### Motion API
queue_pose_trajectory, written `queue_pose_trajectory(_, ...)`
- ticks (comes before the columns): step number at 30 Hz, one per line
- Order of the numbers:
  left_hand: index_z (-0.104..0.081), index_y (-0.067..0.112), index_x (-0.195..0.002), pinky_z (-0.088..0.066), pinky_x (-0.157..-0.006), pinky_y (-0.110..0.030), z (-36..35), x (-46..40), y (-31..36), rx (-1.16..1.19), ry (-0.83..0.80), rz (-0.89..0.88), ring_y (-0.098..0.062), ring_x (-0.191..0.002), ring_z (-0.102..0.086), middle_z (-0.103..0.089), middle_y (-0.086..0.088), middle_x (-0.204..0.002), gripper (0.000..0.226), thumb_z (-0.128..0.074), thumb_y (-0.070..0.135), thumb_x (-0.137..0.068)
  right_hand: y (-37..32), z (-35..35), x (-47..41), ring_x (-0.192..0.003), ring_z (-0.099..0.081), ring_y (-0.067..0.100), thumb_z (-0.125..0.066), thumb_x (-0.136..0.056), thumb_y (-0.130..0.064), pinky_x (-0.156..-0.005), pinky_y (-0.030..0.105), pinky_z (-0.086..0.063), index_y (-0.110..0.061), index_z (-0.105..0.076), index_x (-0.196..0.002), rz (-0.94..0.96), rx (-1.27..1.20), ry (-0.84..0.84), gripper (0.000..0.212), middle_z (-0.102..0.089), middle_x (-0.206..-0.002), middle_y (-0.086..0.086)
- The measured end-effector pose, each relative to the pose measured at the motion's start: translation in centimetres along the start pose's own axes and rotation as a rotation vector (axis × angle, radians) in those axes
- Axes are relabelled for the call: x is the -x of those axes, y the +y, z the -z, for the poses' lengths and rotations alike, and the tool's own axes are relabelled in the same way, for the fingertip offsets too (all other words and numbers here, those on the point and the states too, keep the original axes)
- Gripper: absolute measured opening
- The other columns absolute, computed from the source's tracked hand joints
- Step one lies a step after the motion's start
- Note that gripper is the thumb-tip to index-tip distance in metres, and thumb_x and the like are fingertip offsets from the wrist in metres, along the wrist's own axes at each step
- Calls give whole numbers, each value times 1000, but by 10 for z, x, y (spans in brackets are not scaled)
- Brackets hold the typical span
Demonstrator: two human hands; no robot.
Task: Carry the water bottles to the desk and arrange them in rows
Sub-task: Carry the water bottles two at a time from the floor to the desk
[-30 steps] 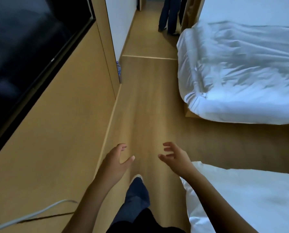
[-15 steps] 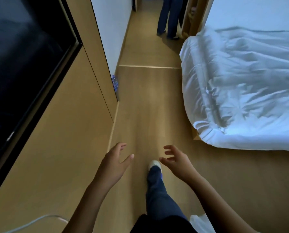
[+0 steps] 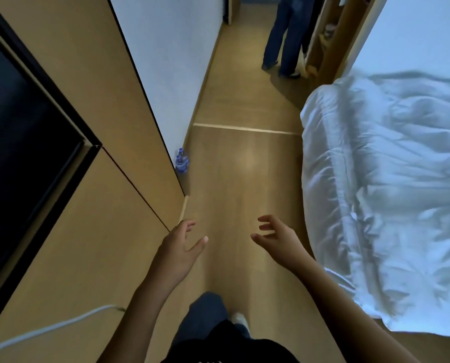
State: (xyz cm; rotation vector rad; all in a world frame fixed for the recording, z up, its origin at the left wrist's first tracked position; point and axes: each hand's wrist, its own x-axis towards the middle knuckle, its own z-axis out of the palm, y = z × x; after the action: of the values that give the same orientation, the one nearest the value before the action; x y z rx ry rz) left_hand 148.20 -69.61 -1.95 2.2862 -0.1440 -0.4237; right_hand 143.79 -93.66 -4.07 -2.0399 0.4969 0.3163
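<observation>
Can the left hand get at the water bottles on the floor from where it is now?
Probably not yet: the left hand is open and well short of the water bottles by the wall. The floor between looks clear.

Single head view: looks forward-down along floor (image 3: 244, 179), hands close below, doorway far ahead.

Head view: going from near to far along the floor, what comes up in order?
Left hand and right hand → water bottles against the wall → pale floor strip → standing person's legs.
</observation>
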Motion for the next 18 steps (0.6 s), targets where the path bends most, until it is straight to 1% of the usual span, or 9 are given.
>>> queue_pose_trajectory(4,-47,24,-134,-39,-93,-25,5,-97,15,30,10,6,-7,-116,-47,-52,5,-135,48,-62,40,-92,-32,17,-93,-111,-61,16,-68,-91,-36,-88,30,-53,-26,-47,-136,-7,0,-20,51,-57,-130,-1)
queue_pose_trajectory(8,-48,25,-133,-44,-95,-30,15,-201,25,49,-2,18,-6,-117,-47,-52,4,-135,47,-62,42,-91,-66,36,-194,-111,-60,16,-66,-92,-36,-84,27,-52,-27,-45,-136,3,14,-37,50,-56,-131,-1)
queue_pose_trajectory(12,-48,27,-133,-43,-97,-31,33,-298,41,41,-20,52,-10,-121,-50,-54,2,-135,47,-62,42,-91,-102,58,-283,-113,-60,16,-66,-92,-37,-86,27,-52,-27,-45,-138,-3,34,-45,51,-55,-132,-2)
queue_pose_trajectory(14,-48,27,-133,-43,-95,-29,43,-341,52,42,-18,49,-9,-121,-49,-53,3,-135,47,-62,43,-91,-118,69,-324,-114,-59,15,-66,-92,-38,-85,26,-51,-28,-44,-137,10,41,-48,51,-55,-131,-4)
queue_pose_trajectory(16,-48,26,-133,-41,-93,-26,51,-380,62,51,-1,60,-9,-121,-50,-54,5,-134,47,-63,41,-91,-132,79,-365,-113,-59,14,-66,-92,-38,-85,27,-52,-29,-45,-136,9,41,-57,50,-55,-128,-6)
queue_pose_trajectory(18,-49,24,-132,-40,-92,-23,56,-415,71,63,19,83,-8,-120,-51,-55,5,-132,47,-65,38,-90,-142,89,-403,-109,-59,11,-67,-91,-38,-81,24,-52,-32,-45,-135,3,32,-77,50,-54,-123,-10)
